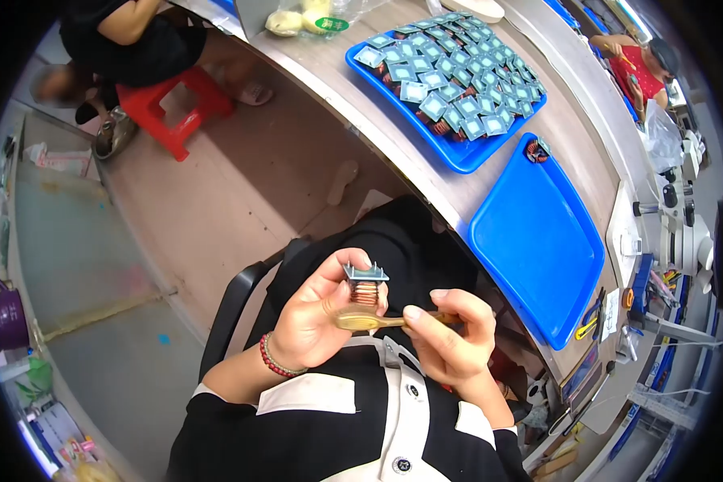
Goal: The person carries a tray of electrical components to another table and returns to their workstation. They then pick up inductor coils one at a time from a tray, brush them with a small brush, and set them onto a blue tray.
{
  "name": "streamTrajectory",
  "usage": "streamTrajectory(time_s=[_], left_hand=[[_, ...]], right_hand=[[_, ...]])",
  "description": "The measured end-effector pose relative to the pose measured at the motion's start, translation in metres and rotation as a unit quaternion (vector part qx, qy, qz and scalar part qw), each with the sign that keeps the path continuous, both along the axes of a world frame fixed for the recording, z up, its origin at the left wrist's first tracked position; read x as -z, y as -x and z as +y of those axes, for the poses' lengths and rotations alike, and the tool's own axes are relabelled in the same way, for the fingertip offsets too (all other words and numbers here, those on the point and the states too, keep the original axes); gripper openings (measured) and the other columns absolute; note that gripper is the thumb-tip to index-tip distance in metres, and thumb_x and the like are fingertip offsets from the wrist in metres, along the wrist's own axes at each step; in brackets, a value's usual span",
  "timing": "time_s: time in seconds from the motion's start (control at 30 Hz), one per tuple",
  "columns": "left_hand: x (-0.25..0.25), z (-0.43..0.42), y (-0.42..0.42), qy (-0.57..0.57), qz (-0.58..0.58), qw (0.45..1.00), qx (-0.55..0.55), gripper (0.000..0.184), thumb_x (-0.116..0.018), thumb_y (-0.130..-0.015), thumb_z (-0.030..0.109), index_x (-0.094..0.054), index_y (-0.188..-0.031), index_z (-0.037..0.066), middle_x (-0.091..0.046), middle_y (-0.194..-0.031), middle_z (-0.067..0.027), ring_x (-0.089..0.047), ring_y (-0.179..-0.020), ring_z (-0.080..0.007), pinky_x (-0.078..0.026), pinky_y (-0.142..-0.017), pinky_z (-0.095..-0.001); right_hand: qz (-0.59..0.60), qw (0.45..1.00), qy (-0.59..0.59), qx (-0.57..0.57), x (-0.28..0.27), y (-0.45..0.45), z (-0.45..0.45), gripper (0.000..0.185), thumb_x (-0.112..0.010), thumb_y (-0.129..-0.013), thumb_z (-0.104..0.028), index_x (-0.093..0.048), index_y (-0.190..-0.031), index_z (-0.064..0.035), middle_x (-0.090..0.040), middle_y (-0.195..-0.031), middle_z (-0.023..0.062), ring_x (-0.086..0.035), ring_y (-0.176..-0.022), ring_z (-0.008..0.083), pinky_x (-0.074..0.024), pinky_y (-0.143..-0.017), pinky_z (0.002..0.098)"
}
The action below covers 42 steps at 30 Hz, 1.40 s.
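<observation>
Above my lap, my left hand (312,317) holds a copper-wound coil (365,292) by its sides, with a square green plate and short pins on top. My right hand (455,339) pinches a yellowish, translucent tool (363,321), whose wide rounded end lies just below the coil, near my left fingers. On the bench, a blue tray (463,165) bears many similar coils with square plates (434,79). A second blue tray (536,241) is nearer to me, with one coil (537,149) at its far corner.
Bench (426,173) runs diagonally at the right. A plastic bag (307,22) lies at its far end. Yellow-handled cutters (586,328) are beside the nearer tray. A person sits on a red stool (173,112) at upper left; another in red (636,72) is across the bench.
</observation>
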<state>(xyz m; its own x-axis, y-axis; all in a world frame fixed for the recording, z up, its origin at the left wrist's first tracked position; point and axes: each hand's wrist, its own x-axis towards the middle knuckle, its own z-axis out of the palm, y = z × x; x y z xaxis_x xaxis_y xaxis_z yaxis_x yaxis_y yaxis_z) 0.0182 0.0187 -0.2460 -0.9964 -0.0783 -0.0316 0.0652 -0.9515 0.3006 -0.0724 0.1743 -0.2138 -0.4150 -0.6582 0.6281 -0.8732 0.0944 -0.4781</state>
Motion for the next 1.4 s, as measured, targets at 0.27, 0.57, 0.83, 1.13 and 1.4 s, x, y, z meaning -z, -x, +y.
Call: streamTrajectory(time_s=[0.27,0.57,0.83,1.13,1.4], left_hand=[[0.002,-0.009,-0.001,-0.009,0.019,1.000,-0.003,0.025,-0.045,-0.089,0.017,-0.040,-0.112,0.006,-0.051,-0.092,-0.0121,-0.052,-0.082,-0.0196,-0.043,-0.070,-0.0301],[0.002,-0.011,-0.012,0.041,0.013,0.998,-0.042,0.024,-0.046,-0.089,0.017,-0.040,-0.110,0.007,-0.053,-0.089,-0.0122,-0.052,-0.078,-0.0165,-0.043,-0.067,-0.0260],[-0.003,-0.007,-0.013,0.045,0.060,0.997,-0.005,0.022,-0.046,-0.089,0.017,-0.040,-0.108,0.009,-0.051,-0.095,-0.0087,-0.051,-0.084,-0.0154,-0.041,-0.070,-0.0274],[-0.002,0.009,0.000,-0.054,0.034,0.998,0.015,0.020,-0.047,-0.088,0.014,-0.040,-0.106,0.012,-0.045,-0.100,-0.0135,-0.044,-0.094,-0.0218,-0.038,-0.079,-0.0293],[0.005,0.005,0.004,-0.059,-0.001,0.998,-0.032,0.035,-0.055,-0.084,0.018,-0.038,-0.114,0.015,-0.041,-0.107,-0.0092,-0.043,-0.080,-0.0167,-0.037,-0.070,-0.0264]], right_hand=[[-0.142,0.985,0.045,0.085,0.007,0.002,0.012,0.027,-0.069,-0.062,0.004,-0.066,-0.088,-0.0034,-0.048,-0.097,0.0120,-0.041,-0.052,0.0087,-0.0344,-0.048,0.0187],[-0.089,0.981,-0.047,0.164,0.009,0.011,0.016,0.025,-0.068,-0.063,0.004,-0.066,-0.086,-0.0048,-0.050,-0.097,0.0111,-0.043,-0.052,0.0093,-0.0359,-0.047,0.0220],[-0.060,0.986,-0.047,0.151,0.014,0.010,0.017,0.026,-0.068,-0.062,0.006,-0.067,-0.085,-0.0055,-0.050,-0.092,0.0108,-0.042,-0.053,0.0105,-0.0363,-0.048,0.0212],[-0.033,0.999,0.021,0.008,0.019,-0.004,0.017,0.026,-0.070,-0.062,0.001,-0.067,-0.087,-0.0059,-0.047,-0.098,0.0117,-0.046,-0.058,0.0123,-0.0375,-0.049,0.0215],[-0.127,0.981,0.030,0.142,0.017,0.000,0.040,0.020,-0.065,-0.068,0.004,-0.065,-0.087,-0.0012,-0.046,-0.102,0.0130,-0.044,-0.056,0.0089,-0.0360,-0.051,0.0197]])
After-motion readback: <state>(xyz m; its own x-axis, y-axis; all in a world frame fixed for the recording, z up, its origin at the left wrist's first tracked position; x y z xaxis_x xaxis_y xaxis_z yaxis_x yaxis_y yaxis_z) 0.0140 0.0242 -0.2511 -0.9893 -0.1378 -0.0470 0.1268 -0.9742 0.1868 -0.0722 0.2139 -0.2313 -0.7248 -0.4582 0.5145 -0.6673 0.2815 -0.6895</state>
